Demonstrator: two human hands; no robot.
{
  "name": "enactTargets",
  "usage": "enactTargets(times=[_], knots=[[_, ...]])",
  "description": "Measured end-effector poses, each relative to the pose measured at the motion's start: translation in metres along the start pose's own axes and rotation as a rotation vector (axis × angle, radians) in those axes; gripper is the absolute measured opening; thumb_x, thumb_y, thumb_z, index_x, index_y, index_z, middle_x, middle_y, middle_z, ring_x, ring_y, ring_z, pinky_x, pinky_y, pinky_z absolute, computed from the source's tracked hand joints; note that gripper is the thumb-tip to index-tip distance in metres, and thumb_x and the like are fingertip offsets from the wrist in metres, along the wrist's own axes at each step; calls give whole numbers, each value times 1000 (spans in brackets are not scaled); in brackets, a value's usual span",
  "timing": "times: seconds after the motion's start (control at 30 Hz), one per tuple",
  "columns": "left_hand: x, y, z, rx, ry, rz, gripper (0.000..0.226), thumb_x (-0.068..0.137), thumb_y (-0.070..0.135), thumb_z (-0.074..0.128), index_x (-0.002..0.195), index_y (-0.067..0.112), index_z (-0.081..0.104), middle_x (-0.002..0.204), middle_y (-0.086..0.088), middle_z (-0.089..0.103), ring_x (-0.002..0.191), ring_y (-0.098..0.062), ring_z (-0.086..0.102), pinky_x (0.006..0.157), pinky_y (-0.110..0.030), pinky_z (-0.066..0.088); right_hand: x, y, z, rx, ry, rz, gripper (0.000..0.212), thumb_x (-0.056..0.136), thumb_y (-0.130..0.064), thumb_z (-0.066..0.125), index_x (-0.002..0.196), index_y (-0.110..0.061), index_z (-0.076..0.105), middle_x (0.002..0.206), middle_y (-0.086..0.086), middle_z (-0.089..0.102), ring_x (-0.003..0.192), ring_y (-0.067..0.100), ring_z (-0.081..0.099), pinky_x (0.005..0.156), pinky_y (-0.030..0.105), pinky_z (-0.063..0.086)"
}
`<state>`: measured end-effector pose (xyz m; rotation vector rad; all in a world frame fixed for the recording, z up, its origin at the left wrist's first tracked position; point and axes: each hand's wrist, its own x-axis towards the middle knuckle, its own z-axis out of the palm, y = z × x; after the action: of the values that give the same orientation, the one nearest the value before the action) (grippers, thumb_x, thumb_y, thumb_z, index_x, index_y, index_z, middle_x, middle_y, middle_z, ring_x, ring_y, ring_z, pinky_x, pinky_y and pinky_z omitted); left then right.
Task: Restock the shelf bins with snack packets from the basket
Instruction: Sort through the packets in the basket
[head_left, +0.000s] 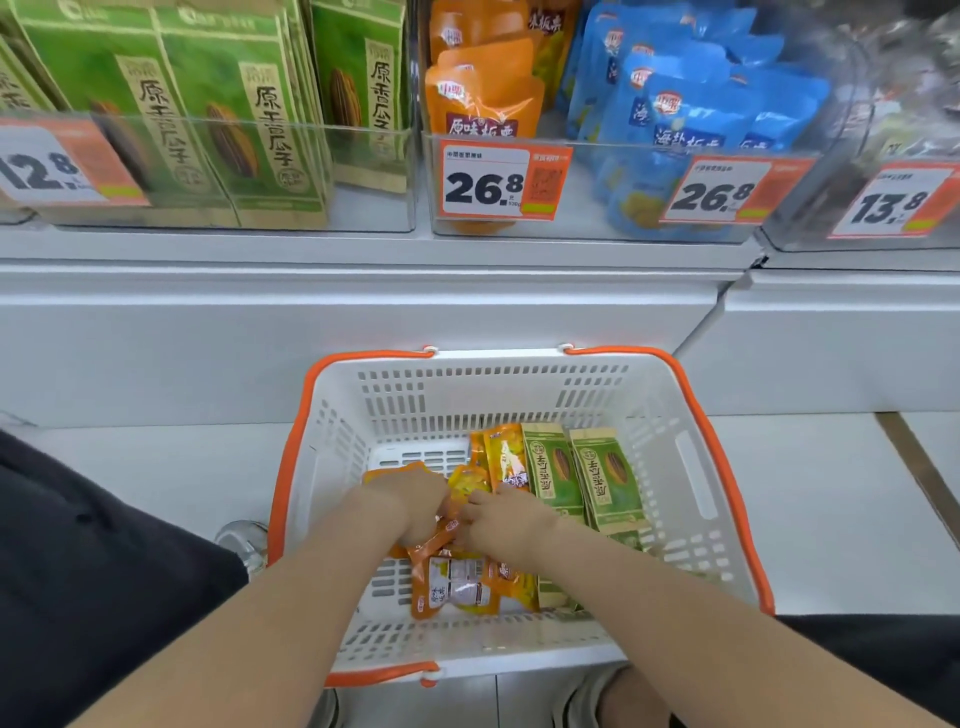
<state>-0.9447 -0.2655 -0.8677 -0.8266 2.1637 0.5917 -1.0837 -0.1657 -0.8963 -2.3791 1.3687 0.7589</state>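
Both half-hidden — left hand (411, 500), right hand (508, 521)

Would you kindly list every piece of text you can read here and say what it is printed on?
"12.8": left price tag, before the green packs.
"26.8": second price tag, before the orange packets.
"26.8": third price tag, before the blue packets.
"13.8": right price tag.
"原香瓜子": green packs.
Tags' small print and the basket packets' labels: too blurred.
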Motion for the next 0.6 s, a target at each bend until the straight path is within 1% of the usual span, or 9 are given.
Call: enactTargets(times=[0.03,0.07,0.1,0.17,0.27,0.37,0.43,0.5,0.6], knots=[[-1,-1,-1,-25,20,-9,50,95,-2,46,135,24,62,133,-3,59,116,-27,62,96,-42,56,-5,7,-7,66,-9,35,49,97,0,59,142,-18,50,119,11,64,110,32,60,89,45,49],[-2,-3,-3,-66,52,-17,53,95,-2,47,136,28,61,135,-2,58,118,-26,61,98,-41,55,-10,15,-14,144,-7,85,50,96,3,57,141,-18,47,102,7,66,96,31,64,82,42,51],[-2,-5,-5,-125,86,-20,53,96,-1,48,137,29,60,137,-1,58,118,-24,61,99,-40,55,-15,22,-20,225,4,139,48,95,6,55,136,-17,47,96,5,66,89,30,65,75,39,51],[-2,-8,-9,-280,154,-14,49,96,3,51,138,27,61,135,-2,59,118,-23,60,99,-38,55,-23,37,-30,390,85,251,42,93,7,54,125,-18,50,105,6,69,92,28,66,69,37,52],[-9,-6,-19,-590,266,31,47,88,11,66,135,21,64,132,1,64,120,-19,62,100,-36,55,-34,54,-49,574,336,381,40,94,2,54,123,-25,51,114,2,68,97,23,63,71,37,51],[-23,2,-33,-918,440,183,34,79,17,83,111,23,75,112,7,75,100,-15,74,91,-41,62,-46,63,-70,660,653,451,33,100,-10,50,129,-26,49,114,3,68,98,28,63,77,41,53],[-36,10,-48,-1055,533,298,27,82,20,87,108,24,77,103,5,79,93,-17,77,88,-45,62,-54,64,-87,652,906,460,28,103,-15,46,129,-24,50,117,4,68,98,31,65,78,45,54],[-50,20,-68,-1123,643,370,19,86,21,85,104,22,78,97,2,80,91,-18,77,89,-45,62,-64,63,-108,559,1142,423,28,100,-13,50,127,-18,56,115,3,69,98,30,65,81,44,53],[-69,35,-98,-1112,876,432,10,88,18,82,89,25,76,82,2,76,77,-15,71,76,-36,58,-83,64,-146,367,1368,346,31,86,-8,63,116,-11,64,101,2,66,88,23,59,76,38,47]])
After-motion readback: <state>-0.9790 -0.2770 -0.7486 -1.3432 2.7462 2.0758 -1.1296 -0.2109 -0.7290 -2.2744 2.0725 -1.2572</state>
